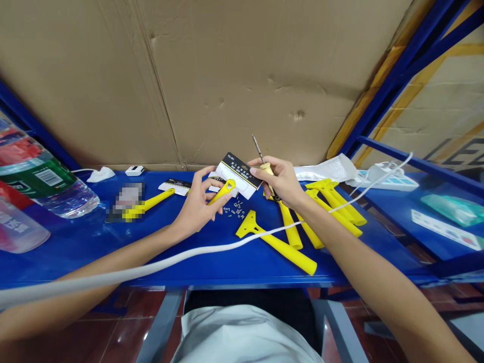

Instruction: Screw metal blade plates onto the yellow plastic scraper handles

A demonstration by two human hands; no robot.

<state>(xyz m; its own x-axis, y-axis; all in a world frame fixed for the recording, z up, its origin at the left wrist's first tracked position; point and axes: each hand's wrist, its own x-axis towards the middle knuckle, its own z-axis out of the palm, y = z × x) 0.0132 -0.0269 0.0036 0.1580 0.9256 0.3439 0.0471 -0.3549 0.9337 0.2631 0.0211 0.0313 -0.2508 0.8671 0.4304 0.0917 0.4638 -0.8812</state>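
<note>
My left hand (197, 202) is closed around a yellow scraper handle (227, 188), whose rounded end shows between the fingers. A black-and-white printed card (242, 182) lies across the front of that handle; how the two join is hidden. My right hand (283, 182) grips a screwdriver (257, 147) with its shaft pointing up, and its fingertips touch the card's right edge. Below the hands, small screws (234, 209) lie scattered on the blue table (212, 262). A yellow T-shaped scraper handle (282, 247) rests near them, and several more yellow handles (340, 204) lie at the right.
Large plastic bottles (53, 176) stand at the left. A yellow-handled scraper (155, 201) lies beside another printed card (176, 185). A white cable (196, 250) crosses in front of my forearms. A white power strip (393, 179) and plastic bag (328, 169) are at the right.
</note>
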